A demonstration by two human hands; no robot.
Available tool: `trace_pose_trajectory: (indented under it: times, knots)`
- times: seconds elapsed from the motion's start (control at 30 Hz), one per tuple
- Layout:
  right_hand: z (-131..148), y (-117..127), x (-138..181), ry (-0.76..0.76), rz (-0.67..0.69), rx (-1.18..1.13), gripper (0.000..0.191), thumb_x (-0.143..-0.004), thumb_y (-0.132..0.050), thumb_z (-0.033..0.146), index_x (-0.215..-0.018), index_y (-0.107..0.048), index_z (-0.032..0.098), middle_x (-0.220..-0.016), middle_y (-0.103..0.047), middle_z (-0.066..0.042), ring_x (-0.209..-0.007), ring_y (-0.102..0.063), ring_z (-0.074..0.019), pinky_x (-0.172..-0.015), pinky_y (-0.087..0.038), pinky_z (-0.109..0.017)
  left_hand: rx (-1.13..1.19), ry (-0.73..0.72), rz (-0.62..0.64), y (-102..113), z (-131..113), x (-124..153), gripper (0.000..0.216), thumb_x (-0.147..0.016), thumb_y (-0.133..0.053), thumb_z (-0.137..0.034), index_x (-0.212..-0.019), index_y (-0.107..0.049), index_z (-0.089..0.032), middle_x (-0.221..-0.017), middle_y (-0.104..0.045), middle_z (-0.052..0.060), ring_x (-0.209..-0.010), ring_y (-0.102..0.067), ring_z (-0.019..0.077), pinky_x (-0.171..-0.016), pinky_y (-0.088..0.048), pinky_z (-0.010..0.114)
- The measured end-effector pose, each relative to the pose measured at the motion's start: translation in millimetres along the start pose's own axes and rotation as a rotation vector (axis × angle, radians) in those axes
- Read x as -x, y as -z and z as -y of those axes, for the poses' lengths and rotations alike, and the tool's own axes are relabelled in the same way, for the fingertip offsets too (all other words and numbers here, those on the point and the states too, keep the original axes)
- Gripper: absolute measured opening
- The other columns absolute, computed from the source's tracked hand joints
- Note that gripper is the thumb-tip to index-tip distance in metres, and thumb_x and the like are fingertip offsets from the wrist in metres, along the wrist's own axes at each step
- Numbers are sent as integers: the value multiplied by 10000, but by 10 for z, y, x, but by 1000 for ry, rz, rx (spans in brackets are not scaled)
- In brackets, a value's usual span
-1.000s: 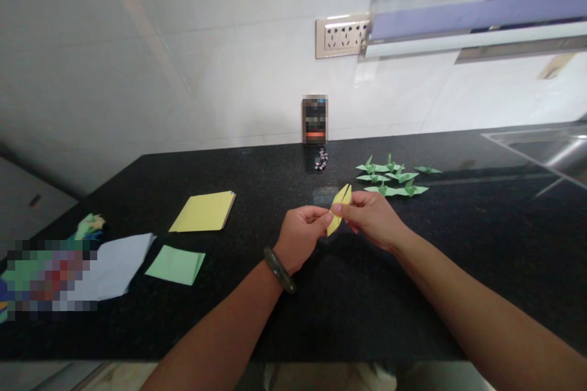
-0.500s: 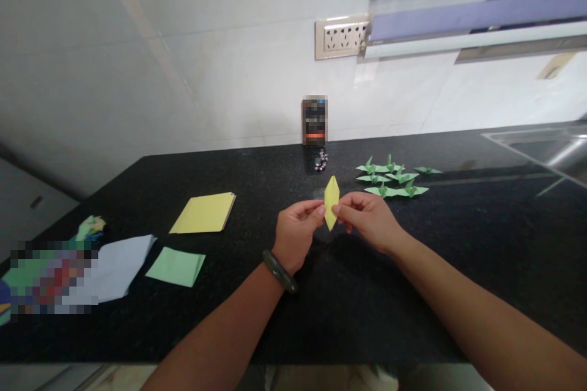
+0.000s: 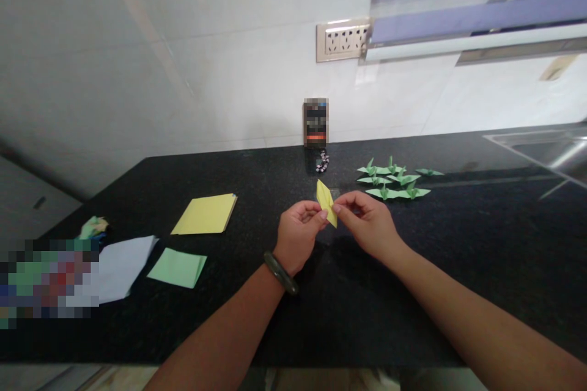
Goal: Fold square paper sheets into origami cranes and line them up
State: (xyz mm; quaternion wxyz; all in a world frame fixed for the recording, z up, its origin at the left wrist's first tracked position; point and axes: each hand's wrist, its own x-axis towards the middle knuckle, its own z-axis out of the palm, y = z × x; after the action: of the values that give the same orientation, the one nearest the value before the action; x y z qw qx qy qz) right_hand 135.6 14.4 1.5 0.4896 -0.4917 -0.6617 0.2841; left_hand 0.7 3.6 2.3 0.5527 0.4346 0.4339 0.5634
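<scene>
A small folded piece of yellow paper point(image 3: 325, 195), a narrow diamond in shape, is held above the dark countertop. My left hand point(image 3: 300, 232) pinches its lower left edge between thumb and fingers. From the other side, my right hand point(image 3: 369, 223) grips its right edge with thumb and forefinger. The paper leans with its top towards the left. Several green paper cranes point(image 3: 394, 182) sit in a cluster beyond my right hand. To the left of my hands lie a stack of yellow paper point(image 3: 205, 214) and a sheet of green paper point(image 3: 178, 267).
The black countertop point(image 3: 367, 324) runs back to a tiled wall. A sink point(image 3: 550, 146) is at the far right. A small dark box point(image 3: 316, 123) stands against the wall, with a beaded string point(image 3: 323, 162) before it. White paper point(image 3: 126, 269) lies at left beside crumpled paper point(image 3: 93, 229).
The yellow folded paper has turned from nearly upright to leaning left at the top. Both hands keep their hold on it and have barely moved.
</scene>
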Motion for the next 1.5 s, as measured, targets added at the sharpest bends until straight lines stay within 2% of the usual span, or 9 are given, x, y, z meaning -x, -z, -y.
trace_pose_trajectory:
  times: [0.5,0.8,0.97,1.1,1.3,1.5]
  knots:
    - [11,6,-13,-45,52,-56,121,-715,-585,289,-701,-567,171,-636,-573,-10,-564,-514,-126,-518,-410,-246,-13,-5,12,5,9,-10,184,-605,-701,-232,-711,-590,-130,-627,-632,-11,-566,-573,79,-582,-466,208]
    - [23,6,30,54,-12,99,104,-736,-574,265,-695,-601,173,-665,-595,-30,-593,-539,-139,-541,-432,-258,-62,-35,17,2,33,5,184,-625,-694,-256,-712,-590,-131,-619,-643,1,-568,-587,94,-571,-469,218]
    - [39,18,32,67,-58,72,112,-753,-574,268,-801,-632,185,-725,-621,-33,-625,-556,-141,-558,-446,-254,-82,-70,11,15,56,-2,163,-637,-682,-247,-724,-593,-140,-656,-659,12,-593,-601,110,-587,-479,234]
    - [53,30,25,82,-37,61,128,-782,-538,265,-785,-639,186,-746,-625,-34,-649,-557,-142,-563,-435,-249,-88,-72,13,20,67,-8,146,-642,-676,-237,-720,-595,-144,-662,-660,13,-597,-602,109,-597,-482,235]
    - [60,10,27,13,-32,20,93,-723,-596,270,-698,-588,181,-676,-594,-22,-592,-534,-133,-526,-419,-241,-122,-114,21,7,54,5,129,-642,-673,-237,-709,-611,-146,-653,-657,13,-600,-607,119,-606,-491,246]
    - [51,2,16,7,30,70,103,-728,-569,275,-698,-581,178,-644,-588,-17,-582,-527,-135,-533,-412,-248,-150,-119,-8,-7,49,15,114,-641,-673,-233,-695,-621,-147,-644,-657,10,-586,-604,113,-591,-489,235]
